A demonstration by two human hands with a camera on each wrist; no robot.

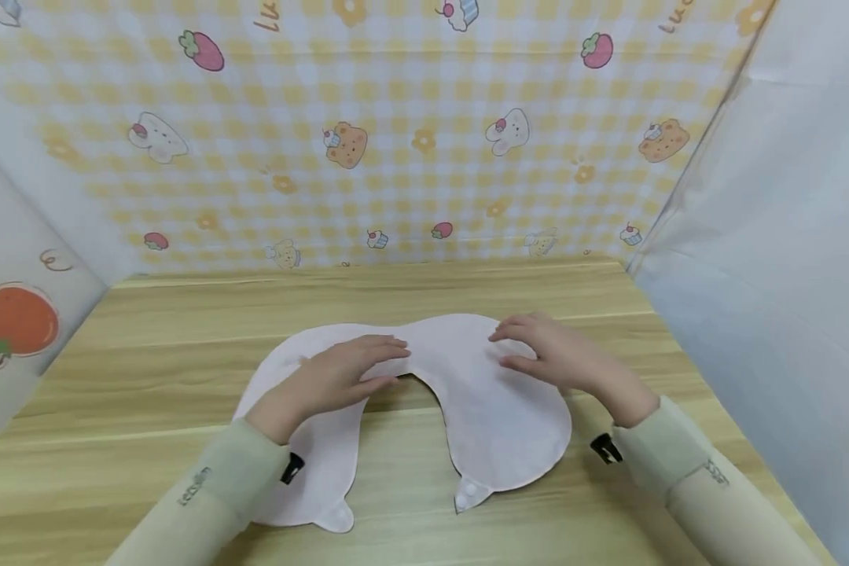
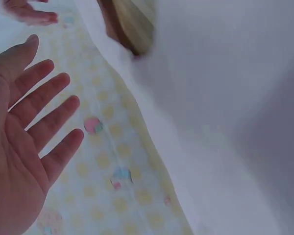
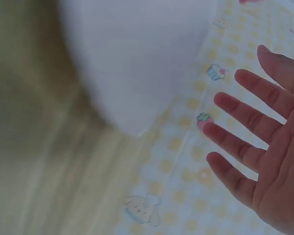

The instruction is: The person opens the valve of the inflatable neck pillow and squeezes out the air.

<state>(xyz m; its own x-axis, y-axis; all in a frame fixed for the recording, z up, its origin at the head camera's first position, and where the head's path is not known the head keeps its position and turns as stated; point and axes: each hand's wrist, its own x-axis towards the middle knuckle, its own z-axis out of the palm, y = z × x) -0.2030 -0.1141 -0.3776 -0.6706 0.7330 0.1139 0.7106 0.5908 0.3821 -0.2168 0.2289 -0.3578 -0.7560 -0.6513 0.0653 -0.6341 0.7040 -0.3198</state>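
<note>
A pale pinkish-white, U-shaped neck pillow (image 1: 488, 417) lies on the wooden table, its curved middle toward the back wall. A small tab sticks out at each end; the right tab (image 1: 471, 494) shows round snaps. Over the left half is my left hand (image 1: 343, 373), fingers extended, holding nothing. My right hand (image 1: 555, 354) is over the outer part of the right half, its fingers also extended. Both wrist views show the fingers spread and apart from the pillow, with the palm of the left hand (image 2: 19, 147) and of the right hand (image 3: 279, 156) visible.
The wooden table (image 1: 148, 377) ends at a back wall covered in yellow checked cloth (image 1: 410, 196) with cartoon prints. White cloth (image 1: 785, 236) hangs along the right side. Another white panel with a printed orange fruit (image 1: 18, 321) stands on the left.
</note>
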